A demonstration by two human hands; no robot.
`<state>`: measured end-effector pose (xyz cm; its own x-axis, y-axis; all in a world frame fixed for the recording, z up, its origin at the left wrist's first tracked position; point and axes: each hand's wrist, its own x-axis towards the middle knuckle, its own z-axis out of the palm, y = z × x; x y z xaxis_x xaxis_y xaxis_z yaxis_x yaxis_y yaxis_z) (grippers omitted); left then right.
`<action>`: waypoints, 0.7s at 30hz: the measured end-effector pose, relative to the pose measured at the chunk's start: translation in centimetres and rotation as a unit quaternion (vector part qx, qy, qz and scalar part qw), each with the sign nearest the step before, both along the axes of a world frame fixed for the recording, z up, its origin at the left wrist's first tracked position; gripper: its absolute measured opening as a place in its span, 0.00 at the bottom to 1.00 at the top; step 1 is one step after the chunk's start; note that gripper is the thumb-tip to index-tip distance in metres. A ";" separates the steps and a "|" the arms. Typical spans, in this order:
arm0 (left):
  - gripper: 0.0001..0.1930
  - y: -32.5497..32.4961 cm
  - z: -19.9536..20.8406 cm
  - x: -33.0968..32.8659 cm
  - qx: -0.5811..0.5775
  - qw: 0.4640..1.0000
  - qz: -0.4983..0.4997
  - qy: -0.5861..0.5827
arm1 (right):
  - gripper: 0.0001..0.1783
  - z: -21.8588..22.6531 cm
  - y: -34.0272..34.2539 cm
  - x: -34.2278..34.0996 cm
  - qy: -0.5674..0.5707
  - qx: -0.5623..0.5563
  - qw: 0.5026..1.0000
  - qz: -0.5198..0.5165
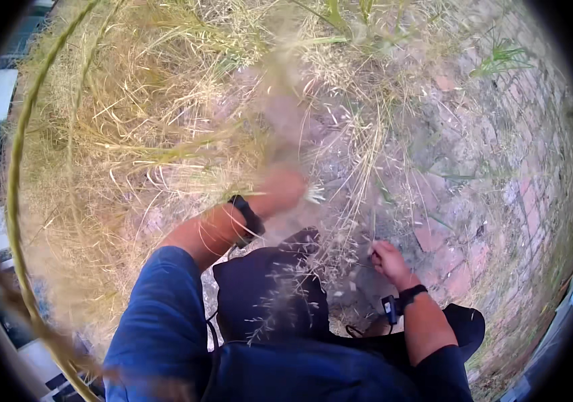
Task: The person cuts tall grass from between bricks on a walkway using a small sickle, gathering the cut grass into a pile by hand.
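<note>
My left hand (283, 189), smeared by motion, reaches in front of my body among dry grass (165, 127). It looks closed around a tuft of grass stems, whose pale ends (315, 194) poke out beside it. Lower and to the right, my right hand (391, 262) is closed, with fingers curled close to the ground. What it grips, if anything, is too small to make out. Thin seeding grass stalks (360, 174) stand between and in front of the two hands.
Weathered brick paving (464, 264) with dirt and dry bits spreads to the right. A green tuft (503, 59) grows at the far right. Long curved stems (15, 161) cross the left side close to the camera. My dark-trousered knee (266, 288) is below the left hand.
</note>
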<state>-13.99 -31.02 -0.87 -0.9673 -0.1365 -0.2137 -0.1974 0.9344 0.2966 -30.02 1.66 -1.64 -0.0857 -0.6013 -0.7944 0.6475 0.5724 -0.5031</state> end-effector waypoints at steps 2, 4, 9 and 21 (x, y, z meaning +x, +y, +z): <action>0.05 0.0 1.2 -1.2 -0.054 0.992 -0.094 0.066 | 0.14 1.6 0.0 -1.4 -0.019 0.072 0.997 0.023; 0.06 -2.8 -0.1 -1.1 -0.044 0.995 -0.034 0.088 | 0.16 3.6 -3.7 -2.2 -0.047 0.053 0.996 -0.046; 0.13 -6.3 3.2 -5.5 -0.013 0.973 0.188 -0.135 | 0.15 0.1 -8.3 -2.0 0.002 0.059 0.989 -0.132; 0.12 -3.6 1.2 -3.3 -0.059 0.996 0.066 0.030 | 0.18 0.5 -10.7 0.6 0.020 0.049 0.969 -0.241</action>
